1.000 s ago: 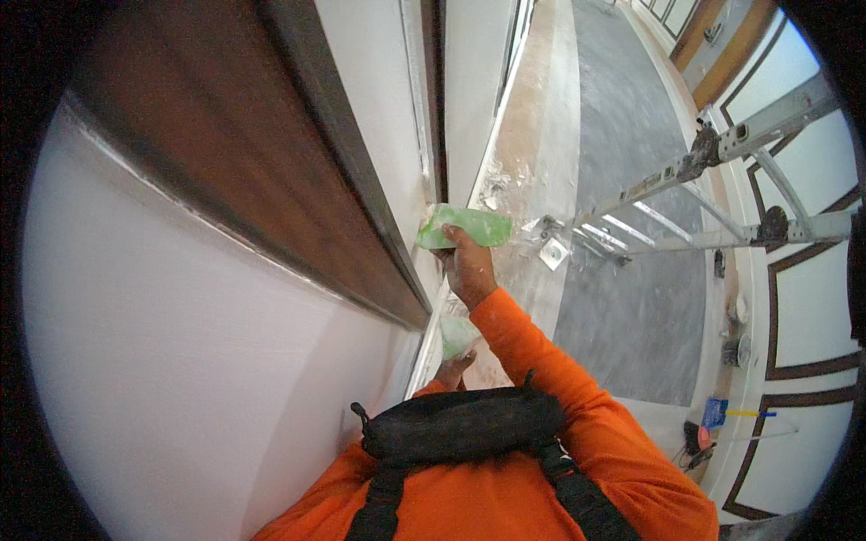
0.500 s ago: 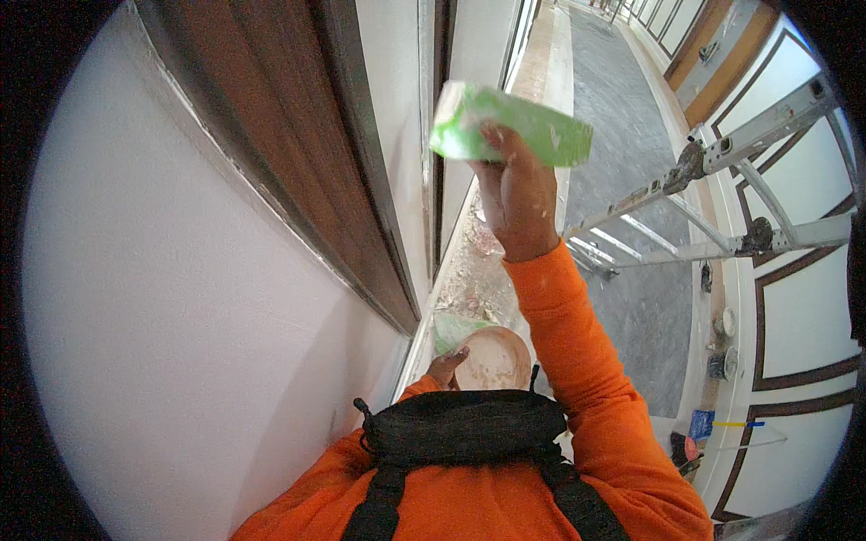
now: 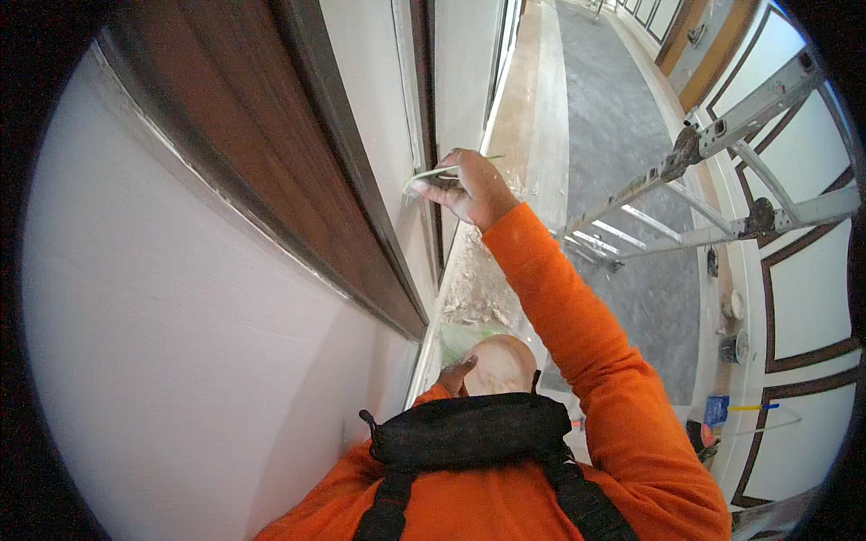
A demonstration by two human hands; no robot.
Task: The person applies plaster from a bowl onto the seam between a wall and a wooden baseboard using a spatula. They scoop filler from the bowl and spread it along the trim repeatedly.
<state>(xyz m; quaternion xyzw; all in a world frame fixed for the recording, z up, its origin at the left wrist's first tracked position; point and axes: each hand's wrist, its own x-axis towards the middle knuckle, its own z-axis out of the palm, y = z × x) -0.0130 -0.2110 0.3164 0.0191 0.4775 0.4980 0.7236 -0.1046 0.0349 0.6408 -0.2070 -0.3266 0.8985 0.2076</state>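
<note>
My right hand (image 3: 475,189) is closed on a thin green plastic spreader (image 3: 435,172), seen nearly edge-on. The spreader's white-smeared edge meets the pale wall strip (image 3: 383,117) between two dark wooden frames. Lower down, close to my body, the fingers of my left hand (image 3: 457,372) grip the rim of a round pinkish tub (image 3: 521,348) with pale paste inside. A second pale green flat piece (image 3: 462,337) shows beside the tub; whether my left hand also holds it, I cannot tell. My black chest pouch hides the tub's near side.
A dark brown wooden frame (image 3: 253,117) runs along the white wall (image 3: 207,343) on my left. An aluminium ladder (image 3: 713,180) stands to the right on the grey floor covering (image 3: 631,307). Pale debris (image 3: 478,279) lies at the wall's foot. Small tubs (image 3: 733,347) sit along the far-right panelled wall.
My right hand has come down and left, bringing the spreader from mid-air to the wall strip. The spreader has turned from face-on to edge-on. My left hand keeps its grip on the tub.
</note>
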